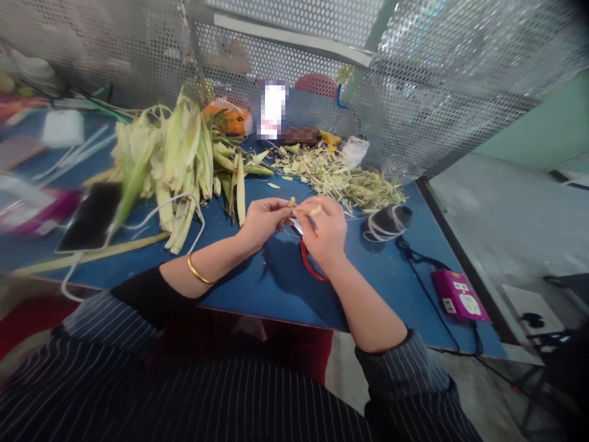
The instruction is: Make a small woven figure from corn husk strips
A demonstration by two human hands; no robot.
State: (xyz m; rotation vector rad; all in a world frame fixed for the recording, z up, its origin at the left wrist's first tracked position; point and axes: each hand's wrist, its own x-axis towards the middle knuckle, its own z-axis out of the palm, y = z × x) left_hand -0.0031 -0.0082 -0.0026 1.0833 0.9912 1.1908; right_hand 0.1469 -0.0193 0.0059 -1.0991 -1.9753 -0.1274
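Note:
My left hand (267, 222) is closed in a pinch on a small pale-yellow piece of corn husk (292, 201). Against it, the fingertips of my right hand (324, 233) are pressed together around a pale husk strip (315, 210); the exact grip is partly hidden by the fingers. Under my right hand lies a pair of scissors with red handles (309, 265), its blades partly covered. To the left of my hands is a big heap of corn husks (179, 147). A loose pile of husk trimmings (331, 175) spreads beyond them. A dark spool wound with white thread (389, 222) rests at the right.
A phone (92, 215) with a white cable lies at the left. A purple power strip (460, 294) with black cords sits at the table's right edge. At the back are an orange pack (230, 116), a blurred bright screen (272, 110) and a perforated metal panel (294, 43).

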